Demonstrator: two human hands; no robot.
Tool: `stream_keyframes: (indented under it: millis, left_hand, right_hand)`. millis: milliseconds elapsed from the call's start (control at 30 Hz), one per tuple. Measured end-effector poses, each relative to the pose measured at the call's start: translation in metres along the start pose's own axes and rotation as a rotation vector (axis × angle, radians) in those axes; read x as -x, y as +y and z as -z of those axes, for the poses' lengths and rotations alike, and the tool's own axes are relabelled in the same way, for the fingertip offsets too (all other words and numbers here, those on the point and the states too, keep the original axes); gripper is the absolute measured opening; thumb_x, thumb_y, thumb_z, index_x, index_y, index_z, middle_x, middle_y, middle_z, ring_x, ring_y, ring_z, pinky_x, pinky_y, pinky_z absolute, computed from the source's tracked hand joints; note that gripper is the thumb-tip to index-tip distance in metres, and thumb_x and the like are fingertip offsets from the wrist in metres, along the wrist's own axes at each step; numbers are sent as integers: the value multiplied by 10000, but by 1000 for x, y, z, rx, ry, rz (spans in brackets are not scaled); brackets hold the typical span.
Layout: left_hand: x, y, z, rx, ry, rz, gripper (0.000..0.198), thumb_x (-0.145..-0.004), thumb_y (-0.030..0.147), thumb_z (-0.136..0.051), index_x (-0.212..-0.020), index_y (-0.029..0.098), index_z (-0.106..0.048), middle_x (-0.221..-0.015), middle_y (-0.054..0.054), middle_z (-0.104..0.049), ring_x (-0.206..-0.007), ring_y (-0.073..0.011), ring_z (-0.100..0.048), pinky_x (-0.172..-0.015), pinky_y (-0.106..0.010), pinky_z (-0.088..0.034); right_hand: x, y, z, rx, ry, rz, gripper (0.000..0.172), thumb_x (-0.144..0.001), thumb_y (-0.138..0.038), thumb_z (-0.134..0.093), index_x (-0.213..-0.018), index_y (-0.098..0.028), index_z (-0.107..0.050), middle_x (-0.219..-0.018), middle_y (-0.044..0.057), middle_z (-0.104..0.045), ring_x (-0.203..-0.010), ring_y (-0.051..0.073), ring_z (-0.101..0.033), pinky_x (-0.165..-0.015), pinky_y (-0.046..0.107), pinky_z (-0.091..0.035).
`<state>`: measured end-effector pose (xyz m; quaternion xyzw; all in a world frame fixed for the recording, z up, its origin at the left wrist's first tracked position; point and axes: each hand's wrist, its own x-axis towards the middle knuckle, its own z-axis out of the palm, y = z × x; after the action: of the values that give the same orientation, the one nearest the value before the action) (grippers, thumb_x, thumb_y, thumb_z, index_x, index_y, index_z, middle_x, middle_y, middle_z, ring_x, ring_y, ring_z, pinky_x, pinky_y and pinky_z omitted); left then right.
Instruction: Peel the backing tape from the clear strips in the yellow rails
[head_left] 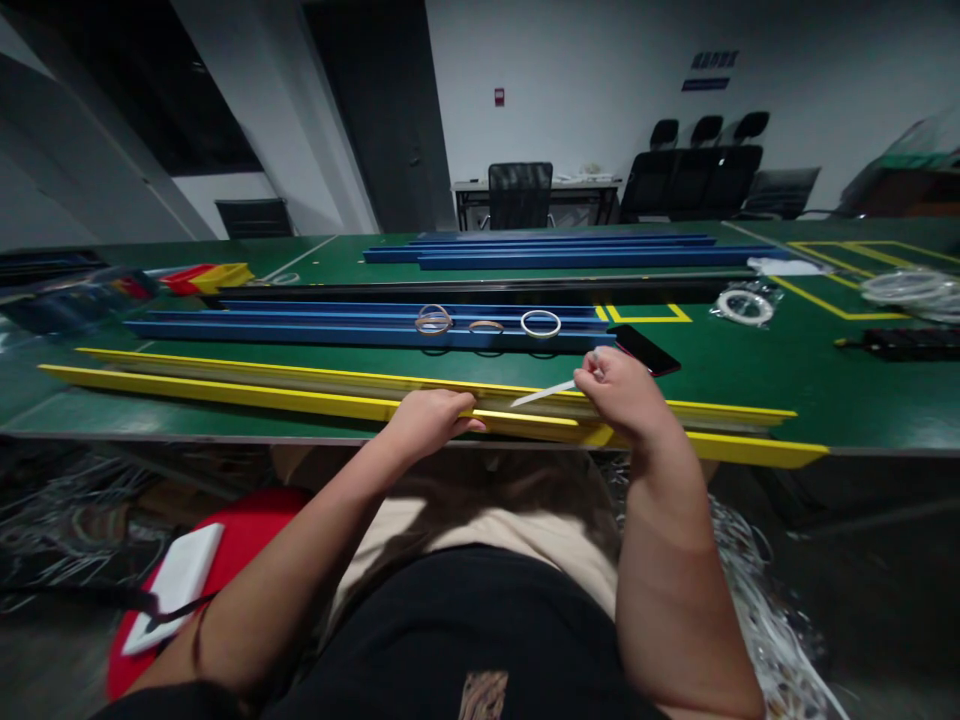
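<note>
A long yellow channel profile [247, 393] lies along the near edge of the table, its trough facing up. My left hand [433, 420] is closed on the profile's near wall, thumb and fingers curled over its edge. Above the same profile, my right hand [619, 392] is closed in a pinch on a thin white strip [541, 393]. The strip slants down to the left, its free end over the channel. Whether that end touches the channel I cannot tell. Behind the right hand a dark phone [646, 350] lies on the table.
Blue profiles [315, 328] lie beyond the yellow one, with tape rolls [540, 323] on them. A black bar [480, 291] and more blue profiles [585, 260] are further back. A bagged white roll [745, 305] sits right; a red stool [247, 515] stands lower left.
</note>
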<state>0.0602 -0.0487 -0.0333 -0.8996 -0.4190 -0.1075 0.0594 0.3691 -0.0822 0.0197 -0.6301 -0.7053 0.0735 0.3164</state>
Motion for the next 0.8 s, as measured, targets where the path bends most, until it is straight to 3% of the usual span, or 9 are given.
stream_keyframes:
  millis: [133,267,367,433,500,600,700,800]
  left_hand:
    - [13,-35,1,-16,-26,46,478,-921,665,-498,-1112,272,-695,-1059,-76,-768,-961,-240,-712,-763,-288,-483]
    - [31,-84,7,3,-76,149,510,-898,678,-517,-1187,296,-691,-1112,-54,-767,-986,-249,-709,-771,-291,-481]
    - [40,-109,13,54,-108,238,519,-874,685,-537,-1194,310,-698,-1115,-35,-769,-956,-240,-711,-758,-282,-481]
    - [42,-115,16,91,-117,261,522,-866,686,-541,-1188,309,-704,-1112,-26,-769,-947,-234,-710,-752,-278,-484]
    - [42,-114,17,118,-110,256,516,-866,670,-546,-1173,288,-710,-1119,-30,-765,-959,-234,-706,-766,-282,-492]
    - [40,-102,19,148,-68,214,488,-882,619,-549,-1158,251,-712,-1165,-48,-749,-1019,-237,-691,-836,-293,-503]
    - [34,-80,21,158,-34,130,483,-912,594,-531,-1185,229,-692,-1194,-67,-731,-1065,-239,-675,-890,-315,-501]
    - [24,-52,21,142,-34,36,476,-932,587,-526,-1206,224,-670,-1177,-79,-730,-1067,-246,-673,-895,-337,-499]
  right_hand:
    - [6,21,14,-433,217,-142,244,-799,-356,-617,-644,-216,-491,-743,16,-613,-729,161,-578,-658,279,-434]
    - [8,21,14,-986,185,-165,341,-776,-432,-716,-686,-217,-466,-877,46,-704,-871,204,-686,-746,335,-561]
    - [7,9,8,-1161,185,-181,385,-790,-486,-726,-739,-231,-442,-701,-17,-642,-720,181,-687,-717,360,-589]
    - [6,1,4,-1109,171,-176,353,-819,-507,-700,-805,-245,-464,-599,-70,-545,-567,138,-606,-654,334,-579]
    - [5,-5,0,-914,98,-142,298,-844,-500,-674,-922,-259,-518,-591,-86,-508,-512,118,-528,-599,294,-541]
    - [5,-12,-8,-430,-101,-5,289,-848,-443,-679,-1053,-254,-602,-712,-33,-602,-626,143,-561,-627,273,-481]
    - [5,-17,-18,-49,-293,113,175,-841,-365,-687,-923,-212,-666,-853,41,-690,-771,174,-604,-691,271,-426]
    - [6,-21,-26,95,-429,123,79,-829,-281,-662,-812,-204,-667,-855,56,-713,-759,168,-610,-660,258,-374]
